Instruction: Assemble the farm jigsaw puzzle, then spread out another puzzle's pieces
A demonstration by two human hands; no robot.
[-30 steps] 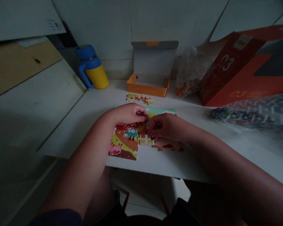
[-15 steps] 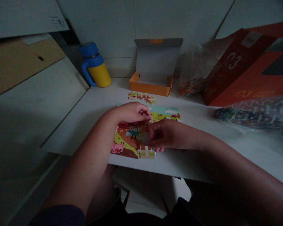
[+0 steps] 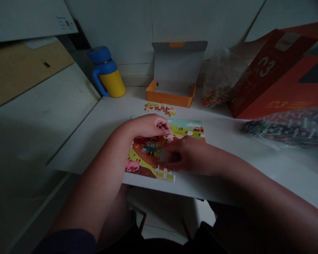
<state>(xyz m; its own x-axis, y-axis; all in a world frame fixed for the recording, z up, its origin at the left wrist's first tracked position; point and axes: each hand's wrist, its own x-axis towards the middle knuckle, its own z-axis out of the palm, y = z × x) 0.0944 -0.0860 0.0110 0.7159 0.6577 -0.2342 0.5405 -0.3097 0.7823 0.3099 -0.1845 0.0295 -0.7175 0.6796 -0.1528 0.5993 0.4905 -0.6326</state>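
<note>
A farm-scene jigsaw puzzle [image 3: 148, 160] lies partly assembled near the table's front edge, with a grey gap [image 3: 163, 155] right of its middle. Over its upper part rests my left hand [image 3: 155, 126], fingers curled and thumb pressed to them; whatever is between them cannot be made out. My right hand [image 3: 184, 155] is closed at the puzzle's right side, thumb and fingers on a fence-patterned puzzle piece [image 3: 165, 174] at the lower right corner. That piece sits slightly askew. Both hands cover parts of the picture.
Several loose puzzle pieces [image 3: 160, 108] lie behind the puzzle. Beyond them stands an open orange box [image 3: 169, 98]. A blue and yellow bottle [image 3: 112, 81] is at the back left. Plastic bags [image 3: 217, 93] of small pieces and a large red-orange box [image 3: 275, 77] occupy the right.
My right hand has shifted slightly left, and the fence-patterned piece under it has tilted, its right end closer to me. The left hand keeps its place.
</note>
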